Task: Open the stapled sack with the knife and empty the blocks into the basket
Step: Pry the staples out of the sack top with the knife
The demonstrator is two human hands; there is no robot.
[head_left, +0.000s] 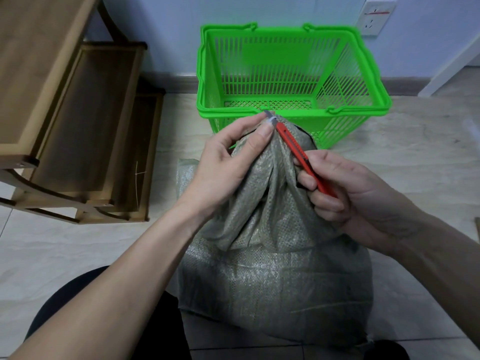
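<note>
Hidden: the sack's (272,268) contents are out of sight, so no blocks can be seen; its bottom edge runs behind the person's dark-clothed legs (78,302) at the frame's lower edge.
Hard to make out: the staples cannot be picked out among the folds at the gathered neck, and the blade tip is a small grey sliver against the basket's near rim.
Sack: grey-green woven plastic, coarse weave with a dull sheen, bulging and rounded below, bunched into deep pleats at the top; it stands on the floor between the person's knees, just in front of the basket.
Left hand: the left hand (228,162) pinches the top of the bunched neck, thumb and fingertips pressed together on the fabric beside the blade.
Right hand: the right hand (348,193) is wrapped round the knife's rear handle, fingers curled tight, knuckles against the sack's folds.
Knife: the knife (298,157) is a slim red plastic snap-blade cutter, lying diagonally along the neck, metal tip at the very top.
Basket: the basket (363,74) is bright green plastic, slatted walls, lattice floor, handles folded down on the rim; nothing visible inside.
Floor: pale marbled tile floor (65,242).
Left edge: a stepped wooden shelf unit (65,113), cut off by the frame.
Wall: a wall socket (376,18), partly cropped at the top.
</note>
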